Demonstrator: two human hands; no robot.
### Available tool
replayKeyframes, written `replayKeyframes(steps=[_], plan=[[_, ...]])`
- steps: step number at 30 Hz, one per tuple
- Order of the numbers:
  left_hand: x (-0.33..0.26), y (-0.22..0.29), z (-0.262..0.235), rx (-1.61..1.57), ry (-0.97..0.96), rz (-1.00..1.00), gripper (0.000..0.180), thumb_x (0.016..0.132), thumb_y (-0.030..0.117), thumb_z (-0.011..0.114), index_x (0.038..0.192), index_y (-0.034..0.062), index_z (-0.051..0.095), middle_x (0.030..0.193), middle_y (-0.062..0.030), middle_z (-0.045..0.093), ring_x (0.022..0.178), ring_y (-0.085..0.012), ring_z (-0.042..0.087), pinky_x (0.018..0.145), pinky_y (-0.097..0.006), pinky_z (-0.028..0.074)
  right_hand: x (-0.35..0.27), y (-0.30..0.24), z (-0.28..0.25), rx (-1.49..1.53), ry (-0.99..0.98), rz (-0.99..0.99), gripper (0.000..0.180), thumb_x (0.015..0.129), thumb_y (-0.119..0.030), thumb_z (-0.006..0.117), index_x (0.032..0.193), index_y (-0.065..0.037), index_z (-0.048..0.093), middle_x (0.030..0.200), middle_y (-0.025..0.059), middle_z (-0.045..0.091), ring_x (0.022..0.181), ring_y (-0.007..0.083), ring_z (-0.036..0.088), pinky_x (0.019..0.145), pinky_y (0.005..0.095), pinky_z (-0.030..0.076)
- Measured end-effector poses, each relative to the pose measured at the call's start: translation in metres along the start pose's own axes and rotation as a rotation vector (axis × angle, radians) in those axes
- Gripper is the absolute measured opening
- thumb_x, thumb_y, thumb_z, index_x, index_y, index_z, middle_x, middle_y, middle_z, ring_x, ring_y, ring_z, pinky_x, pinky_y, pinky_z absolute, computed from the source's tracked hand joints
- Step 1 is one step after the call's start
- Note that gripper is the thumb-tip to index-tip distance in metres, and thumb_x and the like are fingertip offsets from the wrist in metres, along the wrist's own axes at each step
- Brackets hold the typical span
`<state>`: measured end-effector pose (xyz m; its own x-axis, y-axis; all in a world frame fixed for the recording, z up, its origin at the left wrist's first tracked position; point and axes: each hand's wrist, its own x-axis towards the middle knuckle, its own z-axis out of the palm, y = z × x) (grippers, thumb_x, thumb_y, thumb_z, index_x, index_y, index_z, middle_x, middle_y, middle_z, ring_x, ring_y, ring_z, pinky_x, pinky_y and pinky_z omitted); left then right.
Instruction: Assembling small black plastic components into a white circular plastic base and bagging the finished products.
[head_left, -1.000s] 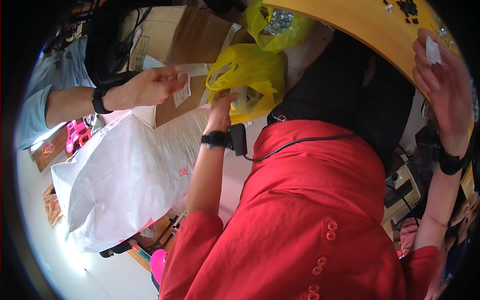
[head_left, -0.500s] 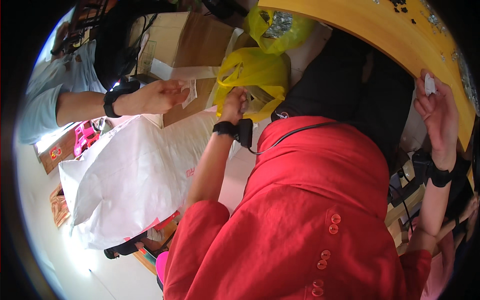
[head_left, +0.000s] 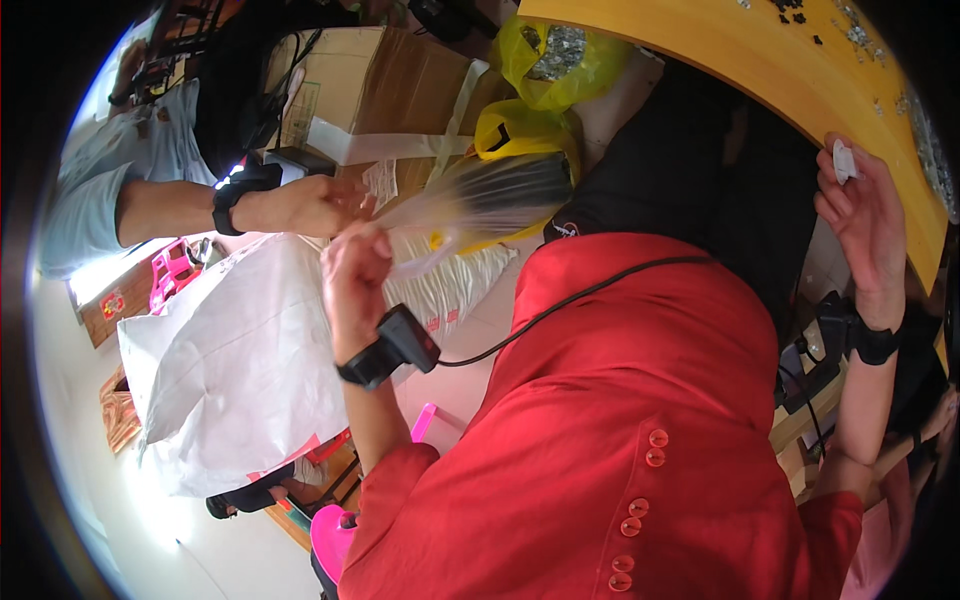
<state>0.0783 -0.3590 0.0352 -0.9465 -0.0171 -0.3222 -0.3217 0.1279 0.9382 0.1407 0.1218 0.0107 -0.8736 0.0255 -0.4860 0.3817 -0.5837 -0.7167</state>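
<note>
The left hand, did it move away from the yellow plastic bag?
Yes. The left hand pulled back from the yellow plastic bag, toward the big white sack, drawing out a clear plastic bag.

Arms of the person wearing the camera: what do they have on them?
Both arms come out of red sleeves. The left hand has a black wristband with a boxy black device and a black cable trailing over the red jacket. The right hand has a black wristband too.
</note>
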Motion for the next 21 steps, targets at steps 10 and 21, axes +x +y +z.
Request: replayKeyframes(steps=[10,21], plan=[[-0.038,0.171,0.016,-0.253,0.722,0.505,0.061,0.095,0.039,0.04,0.125,-0.0145,0.046,0.055,0.0019,0.031,0.054,-0.01,0.025,0.078,-0.035,0.036,0.002,-0.013,0.007,0.041,-0.038,-0.027,0.036,0.093,-0.026,0.049,0.114,0.002,0.05,0.087,0.0035,0.05,0.058,0.0054,0.037,0.057,0.0213,0.034],[-0.012,0.305,-0.008,-0.141,0.37,0.699,0.07,0.095,0.034,0.045,0.14,-0.0133,0.02,0.108,-0.0185,0.048,0.102,-0.021,0.044,0.1,-0.035,0.031,-0.023,-0.055,-0.033,0.171,0.014,-0.156,0.029,0.093,-0.025,0.048,0.11,-0.002,0.05,0.084,0.0008,0.046,0.058,0.0046,0.038,0.054,0.0204,0.032]])
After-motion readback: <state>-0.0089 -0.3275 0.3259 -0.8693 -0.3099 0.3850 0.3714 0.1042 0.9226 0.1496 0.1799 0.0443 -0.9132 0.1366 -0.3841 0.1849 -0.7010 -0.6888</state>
